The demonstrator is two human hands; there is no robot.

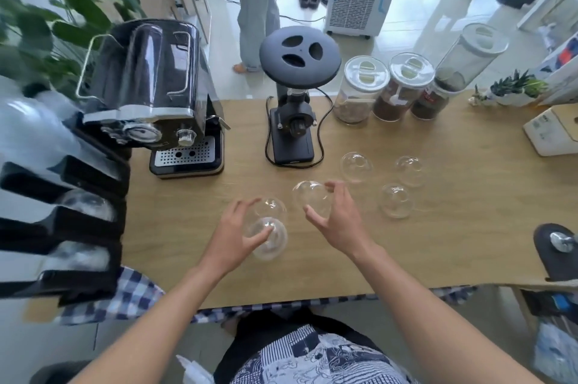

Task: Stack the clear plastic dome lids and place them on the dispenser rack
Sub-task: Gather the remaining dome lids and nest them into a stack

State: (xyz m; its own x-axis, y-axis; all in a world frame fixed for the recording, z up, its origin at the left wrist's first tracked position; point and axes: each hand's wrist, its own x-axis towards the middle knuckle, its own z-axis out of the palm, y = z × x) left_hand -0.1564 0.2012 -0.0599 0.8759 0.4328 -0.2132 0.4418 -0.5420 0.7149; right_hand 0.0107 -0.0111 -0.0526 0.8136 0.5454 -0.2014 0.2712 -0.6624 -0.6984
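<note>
A clear dome lid [312, 197] is being pinched at its rim between the right hand's [336, 221] thumb and fingers, while two more lids [269, 232] (judged light, thin, slippery, easily dented) are being cupped under the left hand's [233, 235] spread fingers.

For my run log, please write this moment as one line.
left hand: on near dome lid | right hand: grasping second dome lid | three loose lids on table | dispenser rack at left

Left hand [233, 235] grips dome lid [269, 238]; right hand [339, 216] grips another lid [311, 197] above table [438, 252].
</note>
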